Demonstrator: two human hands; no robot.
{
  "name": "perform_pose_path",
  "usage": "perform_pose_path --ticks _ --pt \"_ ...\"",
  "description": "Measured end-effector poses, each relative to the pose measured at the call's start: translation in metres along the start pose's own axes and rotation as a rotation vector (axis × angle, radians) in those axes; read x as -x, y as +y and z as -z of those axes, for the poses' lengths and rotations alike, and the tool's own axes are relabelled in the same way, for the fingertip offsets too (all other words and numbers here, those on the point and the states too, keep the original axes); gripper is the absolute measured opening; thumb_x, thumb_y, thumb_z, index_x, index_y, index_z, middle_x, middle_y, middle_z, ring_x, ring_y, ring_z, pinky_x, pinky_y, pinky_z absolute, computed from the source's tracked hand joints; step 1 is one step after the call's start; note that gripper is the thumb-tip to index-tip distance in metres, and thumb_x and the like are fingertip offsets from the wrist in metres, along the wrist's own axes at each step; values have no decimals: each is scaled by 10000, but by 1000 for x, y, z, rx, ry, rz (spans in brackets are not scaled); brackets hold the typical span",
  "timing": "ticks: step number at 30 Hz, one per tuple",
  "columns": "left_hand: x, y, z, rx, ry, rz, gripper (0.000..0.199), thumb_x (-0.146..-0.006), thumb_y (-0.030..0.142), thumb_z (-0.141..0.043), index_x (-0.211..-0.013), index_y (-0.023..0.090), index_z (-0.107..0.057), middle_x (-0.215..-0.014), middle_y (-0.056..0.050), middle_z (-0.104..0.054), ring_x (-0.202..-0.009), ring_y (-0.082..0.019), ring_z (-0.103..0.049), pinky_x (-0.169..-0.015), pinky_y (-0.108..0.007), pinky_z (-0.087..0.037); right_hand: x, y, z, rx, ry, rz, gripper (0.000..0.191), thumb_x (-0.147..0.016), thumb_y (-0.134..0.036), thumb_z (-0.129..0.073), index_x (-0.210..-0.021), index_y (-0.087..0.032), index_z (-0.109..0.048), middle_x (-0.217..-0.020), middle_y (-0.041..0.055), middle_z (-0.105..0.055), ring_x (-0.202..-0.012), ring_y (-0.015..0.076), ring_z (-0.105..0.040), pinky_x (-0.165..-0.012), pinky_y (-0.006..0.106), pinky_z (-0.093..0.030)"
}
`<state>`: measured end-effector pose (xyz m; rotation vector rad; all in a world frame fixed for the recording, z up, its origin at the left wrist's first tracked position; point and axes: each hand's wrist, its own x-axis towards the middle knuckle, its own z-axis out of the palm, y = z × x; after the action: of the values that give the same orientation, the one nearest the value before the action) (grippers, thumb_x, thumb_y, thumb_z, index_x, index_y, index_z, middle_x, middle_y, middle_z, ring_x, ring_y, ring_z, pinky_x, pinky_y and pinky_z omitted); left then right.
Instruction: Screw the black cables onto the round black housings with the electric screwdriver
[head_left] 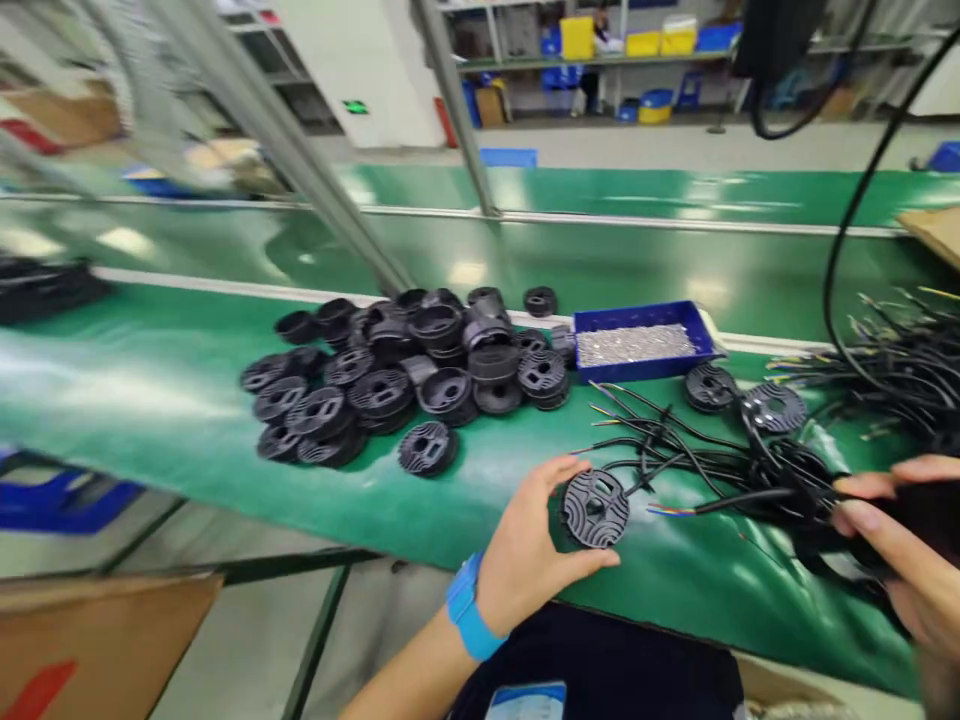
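My left hand (517,545), with a blue band at its wrist, grips a round black plastic cap (596,510) by its rim. The cap's face carries wavy ridges and a central opening. At the right edge, my right hand (892,530) is closed on a black cable (757,498). That cable's stripped end, with thin coloured wires, points left toward the cap but is apart from it. A dark mass partly hides the right palm. Between the hands, more loose black cables (675,450) lie on the green bench top.
A heap of similar black caps (382,395) lies left of centre. Behind the cables stands a blue tray (634,372) of small silvery parts. More cables (907,360) pile up at right. A black cord (836,250) hangs at right; metal posts (300,140) rise behind.
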<state>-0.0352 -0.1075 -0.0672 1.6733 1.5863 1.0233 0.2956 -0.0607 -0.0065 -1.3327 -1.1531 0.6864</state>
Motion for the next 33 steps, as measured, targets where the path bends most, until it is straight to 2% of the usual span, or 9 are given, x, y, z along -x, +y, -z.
perform_pose_path --ticks 3,7,12,16,20,24,26,30,33 --pt "1 2 0 -78 -12 -83 910 -706 251 -980 -1447 310 -455 -1440 -95 -659 -1329 -322 -669 -1152 -547 -545 -3 -5 -6 -37 24 -1 462 -660 -265 -988 -1040 -233 -726 -897 55 -739 -784 205 -727 -702 295 -613" --pt "2 7 2 -102 -80 -140 930 -706 184 -954 -1455 324 -421 -1413 -78 -683 -1313 -308 -687 -1125 -528 -576 -7 -7 -8 -114 -55 16 429 -723 -246 -954 -1072 -233 -705 -888 46 -731 -734 173 -712 -663 258 -603" --pt "-2 21 2 -47 -147 -152 924 -710 199 -947 -1441 319 -396 -1403 -80 -697 -1311 -295 -694 -1103 -483 -597 0 -3 -4 -71 -177 27 400 -806 -221 -906 -1128 -247 -669 -949 39 -738 -863 165 -733 -773 231 -623" --pt "-7 27 9 39 -294 -122 931 -734 278 -949 -1444 324 -349 -1425 -100 -688 -1359 -320 -662 -1115 -490 -580 0 -5 -3 20 -247 52 366 -857 -241 -872 -1149 -259 -653 -971 21 -753 -912 137 -724 -817 195 -614" --pt "-9 17 22 127 -521 -38 994 -718 430 -967 -1463 328 -318 -1453 -129 -656 -1409 -369 -607 -1152 -542 -522 -5 -12 -2 82 -278 115 319 -872 -250 -860 -1121 -258 -660 -940 2 -758 -880 116 -720 -843 176 -601" --pt "-9 6 33 237 -589 14 1012 -711 579 -945 -1473 330 -327 -1477 -136 -614 -1414 -373 -584 -1240 -584 -396 -8 -15 0 109 -280 127 315 -865 -255 -864 -1108 -259 -663 -934 -7 -759 -876 113 -725 -841 165 -598" --pt "-11 8 35 265 -602 28 1015 -709 595 -942 -1469 326 -327 -1487 -143 -599 -1422 -372 -571 -1252 -583 -369 -8 -14 2 123 -299 125 316 -866 -262 -860 -1109 -259 -658 -942 -7 -766 -883 122 -734 -850 178 -604" --pt "-24 23 19 271 -658 55 1001 -683 466 -978 -1432 308 -335 -1452 -143 -628 -1398 -358 -591 -1208 -556 -424 -8 -15 1 240 -463 109 292 -879 -272 -823 -1112 -254 -647 -943 -1 -775 -840 162 -753 -752 222 -611" --pt "-36 36 -5 239 -662 54 902 -681 320 -961 -1388 281 -403 -1433 -125 -644 -1375 -334 -608 -1203 -541 -449 -7 -18 -6 428 -639 199 298 -852 -137 -741 -1113 -251 -653 -976 -8 -768 -812 155 -738 -694 224 -561"
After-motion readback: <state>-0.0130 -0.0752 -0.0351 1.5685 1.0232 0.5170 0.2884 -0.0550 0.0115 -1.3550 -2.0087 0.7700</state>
